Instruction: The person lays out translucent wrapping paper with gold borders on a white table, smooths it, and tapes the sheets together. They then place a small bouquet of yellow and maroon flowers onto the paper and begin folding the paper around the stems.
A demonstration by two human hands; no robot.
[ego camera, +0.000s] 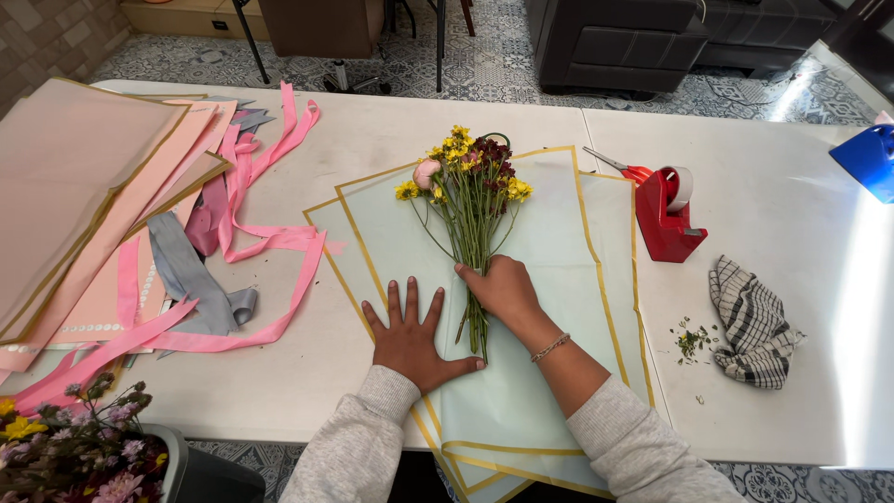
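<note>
Grey-sleeved arms low in frame. Left hand (410, 337) flat, fingers spread wide, palm pressed on pale mint wrapping sheets (549, 261) with gold borders, just left of stems. Right hand (503, 291) closed around stems of small bouquet (470, 186), beaded bracelet (549, 348) on wrist. Bouquet lying on top sheet, heads pointing away: yellow daisies, one pink bloom, dark maroon blooms; green stems running down between both hands. Several sheets stacked slightly fanned, lower corners hanging over near edge of white table (782, 224). Right of sheets: red tape dispenser (667, 220), red-handled scissors (616, 166) touching its far side. Further right: checked black-and-white cloth (752, 323), crumpled, with small green stem trimmings (690, 339) just beside it. Blue object (868, 158) at far right edge, partly cut off. Left of sheets: tangle of pink ribbons (261, 205) and grey ribbon (191, 275), then pile of pink and peach wrapping sheets (84, 186). Bottom left corner: dark bucket (200, 470) with mixed flowers. Patterned tiled floor (484, 61) beyond table.
</note>
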